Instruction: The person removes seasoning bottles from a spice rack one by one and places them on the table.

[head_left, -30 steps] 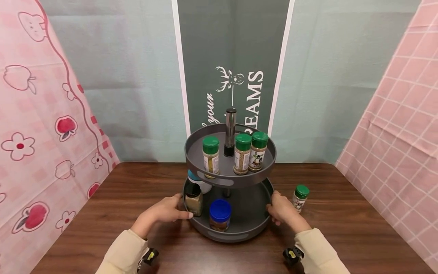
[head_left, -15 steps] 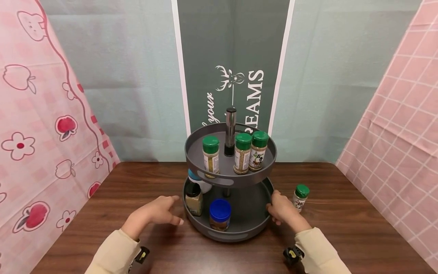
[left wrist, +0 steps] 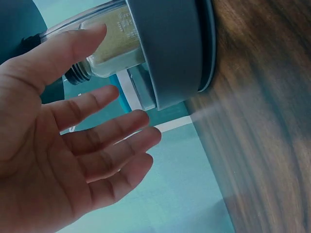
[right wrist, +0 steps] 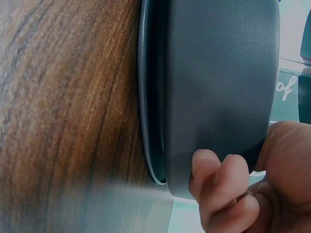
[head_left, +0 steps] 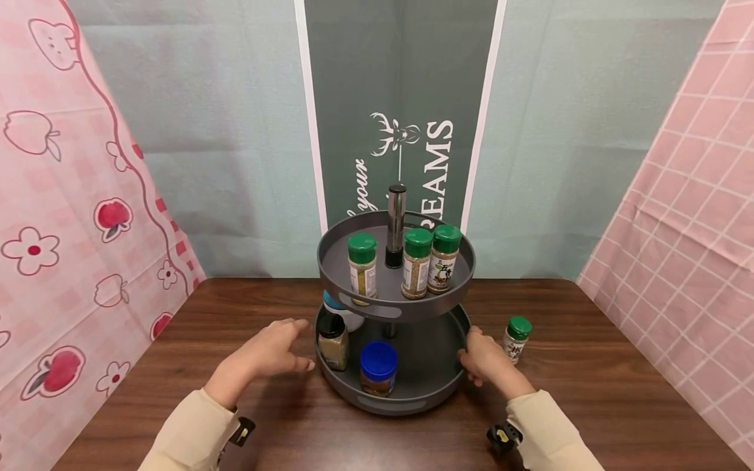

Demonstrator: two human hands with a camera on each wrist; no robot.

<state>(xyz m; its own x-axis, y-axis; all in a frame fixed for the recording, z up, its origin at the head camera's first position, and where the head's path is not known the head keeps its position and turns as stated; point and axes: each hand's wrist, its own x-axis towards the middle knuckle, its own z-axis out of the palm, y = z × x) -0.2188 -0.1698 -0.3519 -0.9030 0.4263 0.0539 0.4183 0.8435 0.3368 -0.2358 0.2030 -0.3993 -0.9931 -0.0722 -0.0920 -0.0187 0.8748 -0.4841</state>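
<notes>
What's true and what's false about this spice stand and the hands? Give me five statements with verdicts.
The right hand grips the rim of the lower tray. True.
The left hand grips the lower tray too. False: the left hand holds nothing.
Three green-capped jars stand on the upper tray. True.
The blue-lidded jar lies on its side. False: the blue-lidded jar stands upright on the lower tray.
A fourth green-capped jar stands on the table, right of the trays. True.
</notes>
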